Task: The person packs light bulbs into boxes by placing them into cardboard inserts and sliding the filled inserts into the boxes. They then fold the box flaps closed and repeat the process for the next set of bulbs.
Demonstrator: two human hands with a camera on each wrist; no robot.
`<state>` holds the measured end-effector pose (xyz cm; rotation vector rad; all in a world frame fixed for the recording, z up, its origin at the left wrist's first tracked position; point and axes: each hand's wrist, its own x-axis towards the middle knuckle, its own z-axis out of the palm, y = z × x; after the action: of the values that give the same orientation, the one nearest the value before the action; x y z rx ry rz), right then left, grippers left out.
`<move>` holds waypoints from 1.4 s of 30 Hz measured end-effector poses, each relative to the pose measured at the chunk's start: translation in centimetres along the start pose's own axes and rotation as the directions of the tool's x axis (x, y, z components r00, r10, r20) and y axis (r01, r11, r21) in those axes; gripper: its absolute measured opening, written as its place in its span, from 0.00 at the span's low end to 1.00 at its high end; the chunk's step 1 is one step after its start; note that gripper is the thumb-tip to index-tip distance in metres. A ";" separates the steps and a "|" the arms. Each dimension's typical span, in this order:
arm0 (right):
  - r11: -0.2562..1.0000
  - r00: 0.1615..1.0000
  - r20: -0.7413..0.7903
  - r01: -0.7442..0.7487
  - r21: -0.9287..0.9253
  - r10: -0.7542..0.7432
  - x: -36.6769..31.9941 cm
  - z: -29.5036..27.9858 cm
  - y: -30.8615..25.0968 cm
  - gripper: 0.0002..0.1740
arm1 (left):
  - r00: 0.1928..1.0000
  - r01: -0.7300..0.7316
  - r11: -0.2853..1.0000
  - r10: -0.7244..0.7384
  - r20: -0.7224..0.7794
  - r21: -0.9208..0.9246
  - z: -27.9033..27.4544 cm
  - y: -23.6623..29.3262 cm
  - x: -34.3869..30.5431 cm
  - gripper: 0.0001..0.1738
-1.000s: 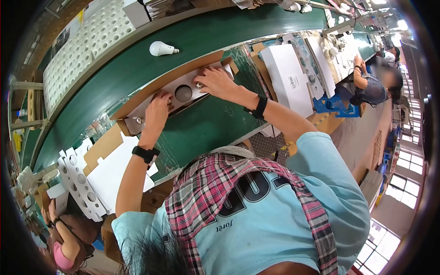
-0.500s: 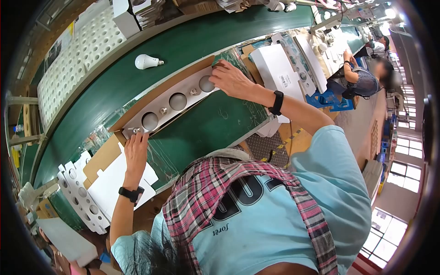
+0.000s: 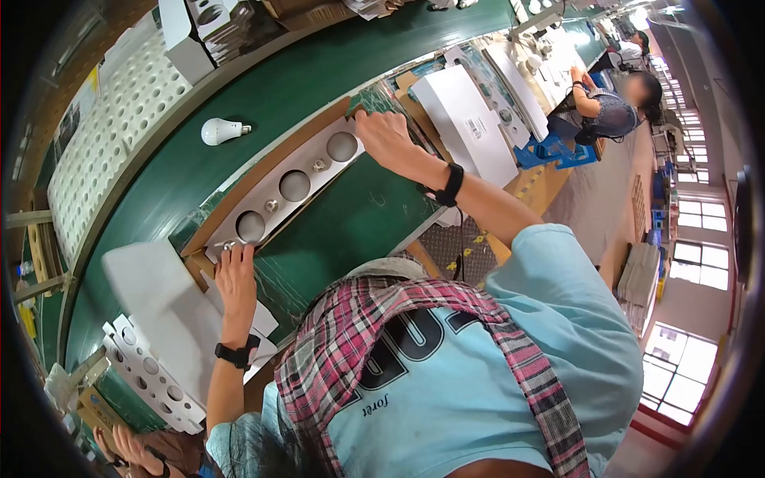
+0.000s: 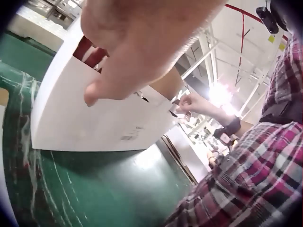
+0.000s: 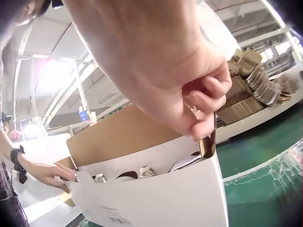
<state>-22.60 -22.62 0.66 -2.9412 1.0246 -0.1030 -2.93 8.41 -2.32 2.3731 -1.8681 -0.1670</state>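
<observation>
A long white carton [image 3: 259, 174] with brown inner faces stands on the green bench, its long flap raised. Inside lies a white insert [image 3: 271, 193] with round holes; silver bulb bases [image 3: 319, 165] poke up between them. My left hand [image 3: 236, 283] grips the carton's left end, its thumb against the outer white wall [image 4: 94, 123] in the left wrist view. At the opposite end my right hand [image 3: 390, 139] has curled fingers and pinches a small brown end flap [image 5: 207, 145], seen in the right wrist view.
A white bulb [image 3: 223, 131] lies on the green surface beyond the carton. To the right is another white carton [image 3: 470, 119]; to the left, a white carton [image 3: 151, 275] and a holed insert [image 3: 151, 378]. A perforated white tray [image 3: 119, 127] stands behind. Other people [image 3: 602, 107] work nearby.
My hands have parted from the middle of the insert to the carton's two ends, uncovering holes and bulb bases. A white carton has come onto the bench from the left.
</observation>
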 end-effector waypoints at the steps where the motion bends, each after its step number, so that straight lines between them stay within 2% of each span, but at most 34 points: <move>1: 1.000 1.000 -0.016 0.005 -0.017 -0.006 0.3 0.1 0.2 0.03 | 1.000 0.012 1.000 -0.012 -0.004 -0.004 -0.1 0.3 0.1 0.20; 4: 0.996 0.999 0.022 -0.034 -0.081 0.036 0.9 0.9 -0.8 0.05 | 0.999 0.046 0.999 -0.046 -0.027 -0.007 0.0 0.6 0.0 0.20; 7: 0.966 0.994 0.037 0.109 -0.233 -0.104 0.4 2.2 -1.0 0.08 | 0.998 0.056 0.998 -0.056 -0.027 -0.009 0.2 0.6 -0.1 0.20; 14: 0.966 0.991 0.117 0.087 -0.244 -0.060 0.7 2.7 -1.6 0.16 | 0.996 0.088 0.996 -0.088 -0.016 -0.030 0.2 0.7 0.3 0.18; 17: 0.976 0.984 0.167 0.096 -0.195 -0.063 0.3 2.8 -0.8 0.17 | 0.994 0.103 0.994 -0.104 -0.045 -0.024 0.8 0.9 0.3 0.17; 20: 0.987 0.968 -0.191 0.152 -0.059 -0.160 -1.8 0.0 -2.0 0.16 | 0.988 0.126 0.992 -0.128 -0.081 -0.025 0.5 1.2 0.4 0.16; 23: 0.856 0.865 -0.138 0.500 0.133 -0.483 -3.0 0.7 -1.4 0.16 | 0.988 0.130 0.991 -0.131 -0.081 -0.009 0.9 0.9 0.1 0.16; 26: 0.860 0.868 -0.127 0.494 0.125 -0.480 -3.7 4.3 -0.4 0.13 | 0.989 0.119 0.993 -0.120 -0.090 -0.011 1.1 0.8 0.2 0.15; 31: 0.843 0.869 -0.173 0.492 0.217 -0.463 -2.3 4.0 1.0 0.06 | 0.981 0.188 0.980 -0.191 -0.032 -0.065 0.2 0.9 0.9 0.13; 33: 0.859 0.881 -0.199 0.467 0.209 -0.430 -1.1 3.2 2.2 0.03 | 0.985 0.131 0.989 -0.138 -0.106 -0.075 0.0 0.7 2.6 0.12; 37: 0.911 0.912 -0.236 0.377 0.169 -0.334 2.4 1.6 6.3 0.03 | 0.973 0.007 0.996 -0.027 -0.230 -0.089 -0.8 1.2 9.1 0.10; 42: 0.944 0.929 -0.266 0.300 0.135 -0.257 9.4 2.1 11.9 0.04 | 0.940 -0.052 0.999 0.044 -0.339 -0.015 -0.3 0.2 19.9 0.07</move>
<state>-22.48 -37.81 -1.47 -2.9399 0.5662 -0.5460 1.57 -11.01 -2.26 2.1688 -1.7456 0.2108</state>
